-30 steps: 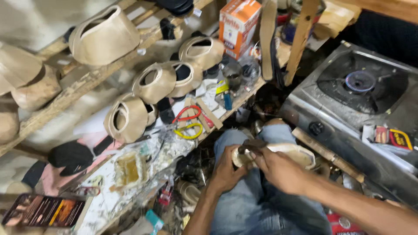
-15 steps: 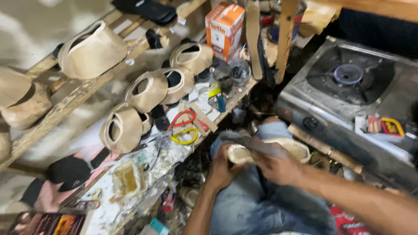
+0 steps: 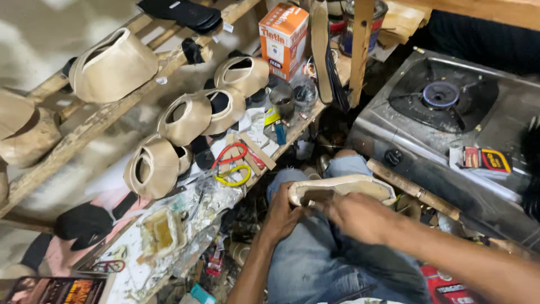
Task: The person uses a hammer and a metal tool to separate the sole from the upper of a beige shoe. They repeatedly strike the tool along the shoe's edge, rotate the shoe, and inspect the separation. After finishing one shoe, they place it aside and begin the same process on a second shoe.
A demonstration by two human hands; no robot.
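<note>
Gas stove (image 3: 450, 112) at right; workbench (image 3: 169, 247) at left carrying tan shoe uppers (image 3: 152, 166) and scissors (image 3: 233, 163). Over the lap, a cream shoe (image 3: 343, 188). Left hand (image 3: 281, 217) fingers curled around its toe end; right hand (image 3: 357, 217) fingers pressed together against its underside.

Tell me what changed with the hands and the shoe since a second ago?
Little changed. The left hand and right hand still hold the cream shoe on the lap, and the right hand has slid slightly toward its toe. The camera view drifted a bit. The shoe uppers and gas stove stayed put.
</note>
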